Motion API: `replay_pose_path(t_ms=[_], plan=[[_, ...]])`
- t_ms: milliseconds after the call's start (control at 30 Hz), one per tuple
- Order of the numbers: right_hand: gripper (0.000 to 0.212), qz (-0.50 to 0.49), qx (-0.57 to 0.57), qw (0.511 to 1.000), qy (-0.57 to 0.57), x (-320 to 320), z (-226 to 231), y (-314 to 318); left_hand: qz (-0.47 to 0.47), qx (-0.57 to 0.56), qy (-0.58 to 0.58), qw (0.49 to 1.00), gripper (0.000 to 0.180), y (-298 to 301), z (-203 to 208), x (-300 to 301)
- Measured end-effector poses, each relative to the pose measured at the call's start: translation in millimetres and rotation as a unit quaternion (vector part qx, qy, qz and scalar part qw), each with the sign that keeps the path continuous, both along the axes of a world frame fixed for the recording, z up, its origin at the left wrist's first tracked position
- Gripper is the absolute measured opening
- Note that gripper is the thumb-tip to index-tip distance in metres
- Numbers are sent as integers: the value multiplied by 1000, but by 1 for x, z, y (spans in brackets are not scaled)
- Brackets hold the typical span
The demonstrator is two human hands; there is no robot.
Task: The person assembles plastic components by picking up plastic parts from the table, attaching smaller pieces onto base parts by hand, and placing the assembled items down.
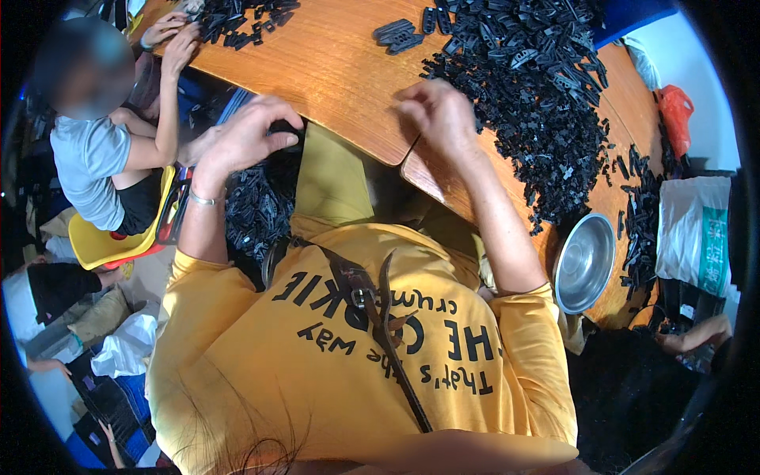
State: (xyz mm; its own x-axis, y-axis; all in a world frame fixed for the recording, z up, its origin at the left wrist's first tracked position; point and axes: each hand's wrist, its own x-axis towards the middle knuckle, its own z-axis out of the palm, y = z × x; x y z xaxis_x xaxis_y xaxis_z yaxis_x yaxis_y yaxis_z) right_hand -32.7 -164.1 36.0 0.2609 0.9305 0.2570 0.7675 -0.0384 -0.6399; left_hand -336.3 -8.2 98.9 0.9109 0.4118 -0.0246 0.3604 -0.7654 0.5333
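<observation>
My left hand (pixel 255 131) hangs at the near left edge of the wooden table (pixel 317 71). Its thumb stands apart from the bent fingers, and the gap between them looks dark; no held piece can be made out. Below it, beside my leg, lies a mass of black plastic parts (pixel 261 206). Over the tabletop, my right hand (pixel 439 115) has its fingers curled in toward the thumb, slightly blurred. Whatever its fingertips hold is hidden. Just right of that hand spreads a big heap of small black plastic pieces (pixel 538 103). Several larger ribbed black parts (pixel 397 36) lie beyond it.
A round metal bowl (pixel 586 263) sits at the right table edge. Another person (pixel 99 158) sits at the left on a yellow chair (pixel 95 241), hands at a smaller black pile (pixel 237 20). A red bag (pixel 675 119) and white bag (pixel 693 229) are far right.
</observation>
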Motion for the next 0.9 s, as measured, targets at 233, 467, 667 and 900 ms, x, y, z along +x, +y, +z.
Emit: replay_pose_path(t_ms=[233, 467, 667, 900], plan=[[12, -54, -51, 964, -256, 35, -6, 35, 111, 106, -161, 975, 24, 15, -41, 132], [12, 5, -57, 964, -258, 39, 3, 31, 161, 207, -122, 957, 23, 25, -70, 224], [23, -69, 0, 995, -68, 44, 4, 15, 149, 166, -174, 959, 21, 11, -82, 217], [27, -99, -60, 993, -23, 40, 16, 6, 107, 154, -260, 947, 25, -7, -90, 190]])
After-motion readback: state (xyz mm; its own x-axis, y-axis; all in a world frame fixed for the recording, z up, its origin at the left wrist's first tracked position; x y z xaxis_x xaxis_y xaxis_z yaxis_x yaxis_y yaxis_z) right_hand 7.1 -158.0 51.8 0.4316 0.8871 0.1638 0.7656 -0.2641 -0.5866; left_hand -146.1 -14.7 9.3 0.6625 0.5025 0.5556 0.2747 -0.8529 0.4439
